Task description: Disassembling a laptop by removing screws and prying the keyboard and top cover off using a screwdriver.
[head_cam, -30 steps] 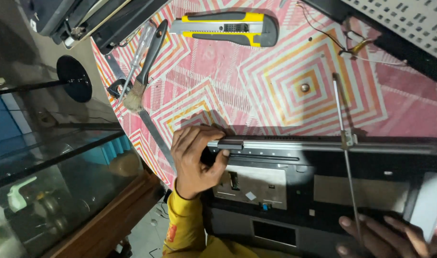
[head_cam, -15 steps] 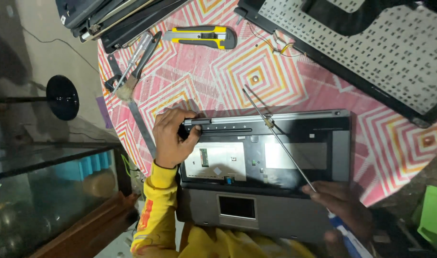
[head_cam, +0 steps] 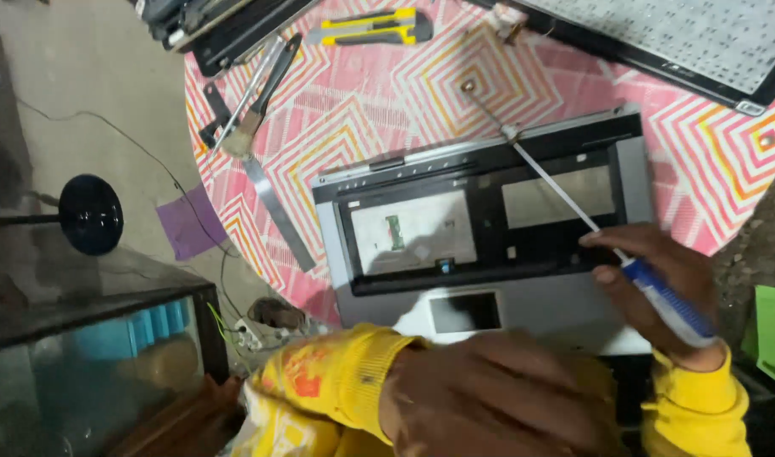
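The left hand (head_cam: 497, 393) lies nearest the camera, blurred, so its grip cannot be told. Just beyond, the right hand (head_cam: 658, 292) grips a long blue-handled screwdriver (head_cam: 573, 203) slanting over the grey, keyboardless laptop base (head_cam: 480, 228) on the pink-patterned counter (head_cam: 362, 93). Farther off lies a yellow utility knife (head_cam: 370, 25).

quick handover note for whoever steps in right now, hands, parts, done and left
Right hand grips a long screwdriver, its tip on the cloth beyond the laptop base's back edge.
Left hand is blurred close to the camera, off the base, holding nothing visible.
Done: keyboard is out, lying top right.
Left: base is in one piece, its inner plates in place.
Utility knife and brush lie top left.
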